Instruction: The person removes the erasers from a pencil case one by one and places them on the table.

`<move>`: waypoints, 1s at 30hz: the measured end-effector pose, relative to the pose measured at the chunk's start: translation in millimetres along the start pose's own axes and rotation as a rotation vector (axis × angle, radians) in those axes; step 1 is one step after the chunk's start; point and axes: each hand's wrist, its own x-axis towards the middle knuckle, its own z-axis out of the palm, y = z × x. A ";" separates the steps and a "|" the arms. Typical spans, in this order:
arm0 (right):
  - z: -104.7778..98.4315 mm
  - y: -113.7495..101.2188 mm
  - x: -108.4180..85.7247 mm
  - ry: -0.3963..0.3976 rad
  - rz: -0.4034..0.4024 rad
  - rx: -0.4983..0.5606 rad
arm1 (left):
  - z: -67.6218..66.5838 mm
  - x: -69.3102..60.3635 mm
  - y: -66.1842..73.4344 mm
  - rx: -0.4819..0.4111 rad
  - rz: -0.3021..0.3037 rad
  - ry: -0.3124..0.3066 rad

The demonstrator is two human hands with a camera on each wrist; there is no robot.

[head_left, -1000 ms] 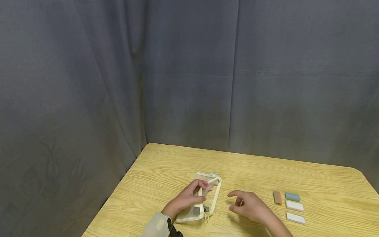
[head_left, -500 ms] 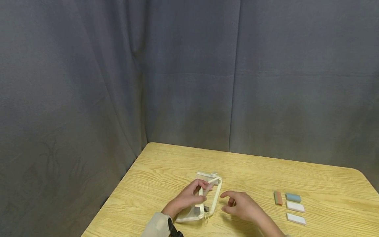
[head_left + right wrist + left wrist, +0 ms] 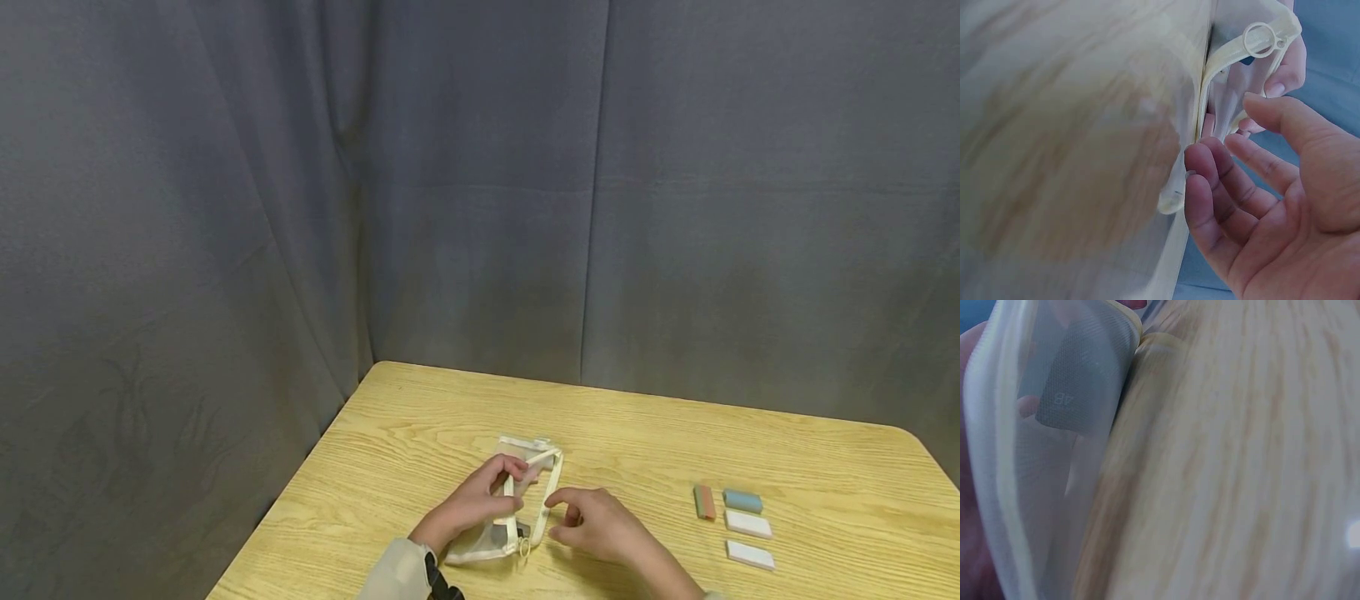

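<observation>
A translucent mesh zip pouch [image 3: 474, 550] with cream zipper edges lies on the table, its mouth spread apart. My left hand [image 3: 468, 500] grips the pouch's left edge between thumb and fingers. Through the mesh in the left wrist view shows a dark grey block [image 3: 1075, 381] marked 4B; a small pinkish piece lies further inside. A ring pull [image 3: 1245, 39] hangs at the near corner. My right hand [image 3: 600, 525] is at the pouch's right edge, fingers loosely bent, thumb apart, holding nothing. Its fingertips are at the edge; whether they touch it I cannot tell.
On the right of the wooden table [image 3: 637, 433] lie a green-and-orange block [image 3: 704, 502], a blue block [image 3: 742, 501] and two white blocks, one [image 3: 748, 524] behind the other [image 3: 750, 554]. Grey curtains [image 3: 480, 208] hang behind and at the left.
My right hand has moved left across the table to the pouch's right edge. The left hand and the pouch have stayed in place.
</observation>
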 end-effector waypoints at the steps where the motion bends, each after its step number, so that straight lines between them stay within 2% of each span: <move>1: 0.8 -0.6 0.7 -0.002 0.000 -0.002 | 0.0 -0.1 0.1 0.001 0.001 0.000; 9: 5.6 -5.4 7.3 -0.018 0.013 -0.011 | -0.5 -1.6 1.1 0.013 -0.019 -0.007; 17: 11.4 -9.2 13.5 -0.017 0.016 -0.014 | -0.8 -2.9 4.1 0.029 0.010 -0.006; 25: 16.3 -14.7 18.8 -0.031 0.020 -0.035 | -1.9 -3.7 4.1 0.018 0.004 -0.014; 30: 19.4 -17.4 21.5 -0.031 0.032 -0.043 | -2.1 -2.7 3.3 0.043 0.006 -0.007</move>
